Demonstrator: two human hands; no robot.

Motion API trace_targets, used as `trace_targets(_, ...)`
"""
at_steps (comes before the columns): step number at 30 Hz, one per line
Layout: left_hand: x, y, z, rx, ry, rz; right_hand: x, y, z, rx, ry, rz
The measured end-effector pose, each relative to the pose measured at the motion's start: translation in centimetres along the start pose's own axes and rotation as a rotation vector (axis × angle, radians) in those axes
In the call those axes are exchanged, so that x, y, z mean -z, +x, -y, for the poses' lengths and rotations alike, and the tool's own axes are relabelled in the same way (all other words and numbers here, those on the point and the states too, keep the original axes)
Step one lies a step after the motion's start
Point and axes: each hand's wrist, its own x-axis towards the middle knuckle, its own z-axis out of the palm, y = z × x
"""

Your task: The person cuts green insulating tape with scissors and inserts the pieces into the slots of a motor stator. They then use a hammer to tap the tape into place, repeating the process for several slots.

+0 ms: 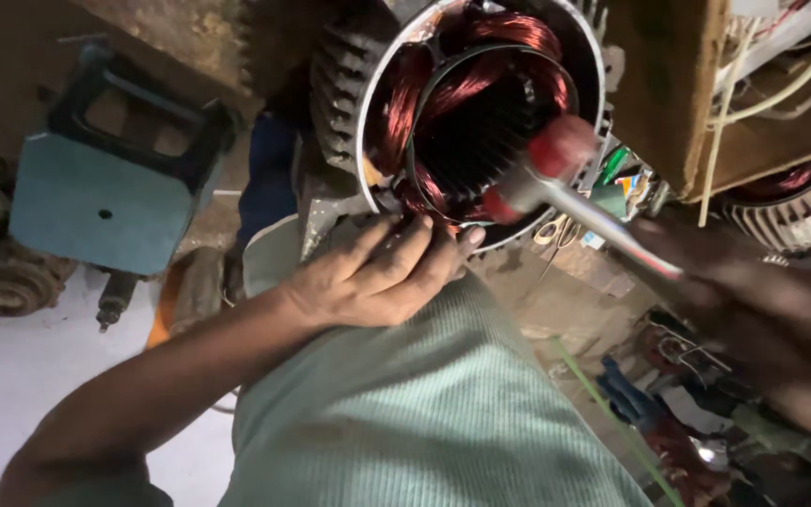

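Observation:
A motor stator [481,113] with red copper windings inside a grey finned housing stands in front of me at top centre. My left hand [377,277] lies flat with fingers spread against the lower rim of the housing, resting on my knee in green ribbed cloth [424,413]. My right hand [753,300], blurred, grips the metal handle of a mallet with a red head [556,155]. The mallet head sits over the windings at the stator's lower right.
A blue-green metal box [105,178] stands at left above a rusty motor part [7,277]. A wooden board [678,84] with white wires is at top right, another wound stator [790,202] beside it. Tools and clutter lie at lower right.

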Motion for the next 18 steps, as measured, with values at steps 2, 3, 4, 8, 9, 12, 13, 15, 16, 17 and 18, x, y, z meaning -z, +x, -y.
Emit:
trace_targets(2, 0.0, 0.0, 0.2, -0.008, -0.004, 0.014, -0.1, 0.0, 0.3, -0.012, -0.052, -0.04)
trace_targets(3, 0.0, 0.1, 0.4, -0.006, 0.009, 0.003, -0.3, -0.3, 0.5, -0.018, -0.08, -0.06)
trace_targets(4, -0.1, 0.0, 0.5, -0.007, 0.028, -0.007, -0.8, -0.6, 0.5, -0.018, -0.107, -0.084)
trace_targets(8, 0.1, 0.2, 0.9, -0.041, -0.021, 0.015, -2.4, -2.6, -0.1, -0.053, -0.149, -0.062)
trace_targets(9, 0.0, 0.2, 1.0, -0.039, -0.012, 0.007, -2.4, -2.6, -0.5, -0.079, -0.15, -0.066)
trace_targets(12, -0.1, 0.3, 0.9, 0.0, -0.004, 0.004, -1.5, -1.9, -1.4, -0.132, -0.13, -0.087)
trace_targets(13, -0.2, 0.3, 0.8, 0.015, -0.001, -0.003, -1.5, -1.4, -1.4, -0.123, -0.149, -0.056)
trace_targets(15, -0.4, 0.2, 0.8, 0.004, 0.021, -0.007, -1.6, -0.6, -1.0, -0.119, -0.196, 0.034)
trace_targets(16, -0.5, 0.1, 0.8, 0.0, 0.03, -0.009, -1.4, 0.2, -0.9, -0.159, -0.184, 0.028)
trace_targets(17, -0.6, 0.1, 0.7, 0.004, 0.038, -0.017, -1.2, 0.6, -0.6, -0.189, -0.162, 0.011)
trace_targets(18, -0.6, 0.0, 0.7, 0.01, 0.041, -0.02, -0.9, 1.0, -0.3, -0.221, -0.131, -0.017)
